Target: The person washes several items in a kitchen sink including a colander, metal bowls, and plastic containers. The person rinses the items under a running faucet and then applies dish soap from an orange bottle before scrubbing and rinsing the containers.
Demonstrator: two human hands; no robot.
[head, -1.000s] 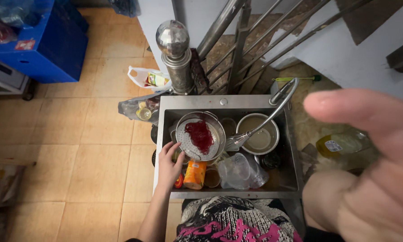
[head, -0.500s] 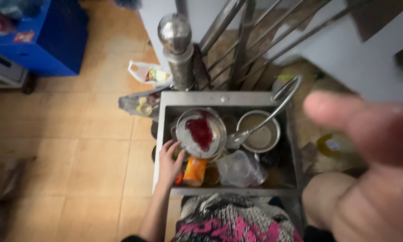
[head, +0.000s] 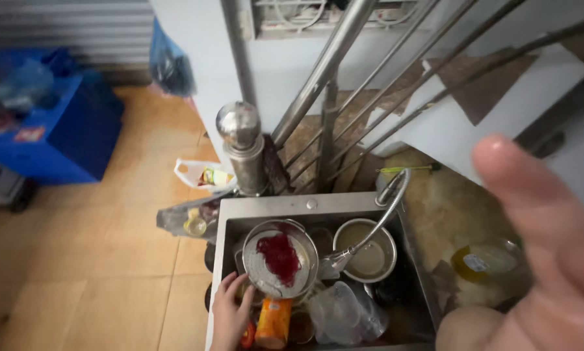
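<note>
My left hand rests at the near left rim of a round metal strainer that holds a wet red clump; the fingers touch its edge. The strainer sits in a steel sink among other dishes. My right hand is raised close to the camera at the right, blurred and wet, fingers apart, holding nothing. A bent hose faucet hangs over the sink, its nozzle next to a metal pot.
An orange bottle and clear plastic containers lie in the sink's near part. A steel stair post and slanted railings stand behind the sink. Plastic bags lie on the tiled floor, a blue box farther left.
The view has tilted upward, so the sink sits lower in the picture. My right hand has stayed raised near the camera. My left hand stays at the strainer's rim.
</note>
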